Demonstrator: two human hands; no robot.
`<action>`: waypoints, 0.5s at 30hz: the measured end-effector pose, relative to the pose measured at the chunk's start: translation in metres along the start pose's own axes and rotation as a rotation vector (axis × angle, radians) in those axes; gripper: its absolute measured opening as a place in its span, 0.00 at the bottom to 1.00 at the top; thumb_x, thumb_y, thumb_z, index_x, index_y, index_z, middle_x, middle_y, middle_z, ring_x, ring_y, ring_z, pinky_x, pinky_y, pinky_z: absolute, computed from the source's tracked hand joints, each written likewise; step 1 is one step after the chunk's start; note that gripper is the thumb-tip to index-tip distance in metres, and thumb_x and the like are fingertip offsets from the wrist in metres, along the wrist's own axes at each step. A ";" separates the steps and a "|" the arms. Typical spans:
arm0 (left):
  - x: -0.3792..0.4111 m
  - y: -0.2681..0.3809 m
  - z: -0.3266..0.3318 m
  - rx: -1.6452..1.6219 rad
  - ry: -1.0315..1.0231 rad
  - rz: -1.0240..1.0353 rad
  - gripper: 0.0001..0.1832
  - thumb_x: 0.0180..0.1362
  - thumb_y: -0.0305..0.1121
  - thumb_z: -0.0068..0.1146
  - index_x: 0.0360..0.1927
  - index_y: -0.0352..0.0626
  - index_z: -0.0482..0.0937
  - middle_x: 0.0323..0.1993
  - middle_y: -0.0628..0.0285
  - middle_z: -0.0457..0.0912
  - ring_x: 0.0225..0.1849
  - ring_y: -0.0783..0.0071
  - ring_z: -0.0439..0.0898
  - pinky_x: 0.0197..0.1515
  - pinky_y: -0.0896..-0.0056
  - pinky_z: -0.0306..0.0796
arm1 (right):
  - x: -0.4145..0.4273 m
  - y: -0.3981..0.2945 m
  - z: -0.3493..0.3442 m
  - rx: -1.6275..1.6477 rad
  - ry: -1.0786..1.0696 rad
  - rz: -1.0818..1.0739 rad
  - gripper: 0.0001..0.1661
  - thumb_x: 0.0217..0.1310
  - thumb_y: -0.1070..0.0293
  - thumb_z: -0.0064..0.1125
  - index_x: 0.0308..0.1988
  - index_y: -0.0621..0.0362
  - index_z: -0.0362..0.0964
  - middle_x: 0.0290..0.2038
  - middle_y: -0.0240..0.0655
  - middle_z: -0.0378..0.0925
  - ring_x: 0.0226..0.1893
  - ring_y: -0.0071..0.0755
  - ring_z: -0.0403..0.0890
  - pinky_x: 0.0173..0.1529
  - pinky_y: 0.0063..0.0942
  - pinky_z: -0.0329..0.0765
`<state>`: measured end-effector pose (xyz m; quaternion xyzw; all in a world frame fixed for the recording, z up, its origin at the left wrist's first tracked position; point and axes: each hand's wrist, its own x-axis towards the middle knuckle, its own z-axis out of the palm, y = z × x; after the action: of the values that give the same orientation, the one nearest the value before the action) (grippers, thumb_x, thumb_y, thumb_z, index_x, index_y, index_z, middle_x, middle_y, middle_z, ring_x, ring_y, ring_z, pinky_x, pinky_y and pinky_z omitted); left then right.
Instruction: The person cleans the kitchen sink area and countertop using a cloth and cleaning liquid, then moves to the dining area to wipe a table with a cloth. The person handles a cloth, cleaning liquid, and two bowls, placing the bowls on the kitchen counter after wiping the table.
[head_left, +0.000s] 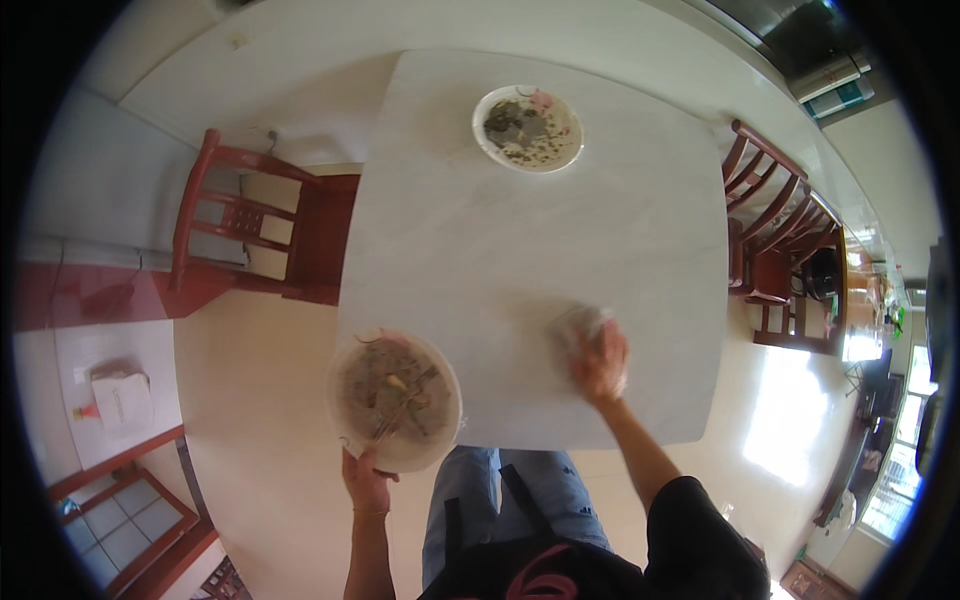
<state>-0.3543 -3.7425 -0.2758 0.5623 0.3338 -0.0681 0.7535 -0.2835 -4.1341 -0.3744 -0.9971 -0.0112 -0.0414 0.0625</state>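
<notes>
My left hand grips the near rim of a white dish and holds it out beside the table's left front corner. Dark grey and green matter, with a yellowish bit, shows inside this dish; whether it is food or printed pattern is partly unclear. On the white marble-look tabletop, my right hand presses down on a crumpled greyish cloth, both blurred. Toward the table's far edge stands a second white dish, with dark green bits and a pink patch in it.
A red-brown wooden chair is tucked at the table's left side. More wooden chairs stand to the right, by a cluttered table. Lower left, a white bag or packet lies on a pale surface.
</notes>
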 end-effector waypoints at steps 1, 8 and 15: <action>0.011 -0.010 0.013 0.031 -0.007 -0.037 0.21 0.55 0.32 0.45 0.53 0.43 0.62 0.38 0.61 0.75 0.25 0.74 0.75 0.15 0.77 0.67 | 0.015 0.034 0.003 0.003 0.108 0.090 0.31 0.50 0.59 0.53 0.57 0.40 0.63 0.60 0.51 0.52 0.62 0.54 0.52 0.60 0.52 0.52; 0.056 -0.039 0.083 0.150 -0.006 -0.118 0.21 0.56 0.33 0.44 0.54 0.44 0.60 0.42 0.63 0.74 0.28 0.73 0.77 0.17 0.78 0.70 | 0.230 0.198 0.016 -0.170 0.285 0.767 0.30 0.59 0.51 0.42 0.60 0.46 0.56 0.64 0.48 0.44 0.63 0.55 0.48 0.61 0.47 0.51; 0.083 -0.026 0.101 0.213 0.103 -0.224 0.20 0.56 0.34 0.42 0.54 0.47 0.60 0.40 0.60 0.75 0.30 0.67 0.79 0.24 0.69 0.75 | 0.229 0.060 0.002 0.040 -0.028 -0.056 0.35 0.49 0.59 0.52 0.59 0.45 0.57 0.63 0.43 0.47 0.62 0.55 0.49 0.52 0.50 0.60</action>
<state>-0.2599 -3.8188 -0.3301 0.6012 0.4235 -0.1576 0.6591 -0.0533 -4.1890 -0.3649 -0.9955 -0.0407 -0.0290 0.0809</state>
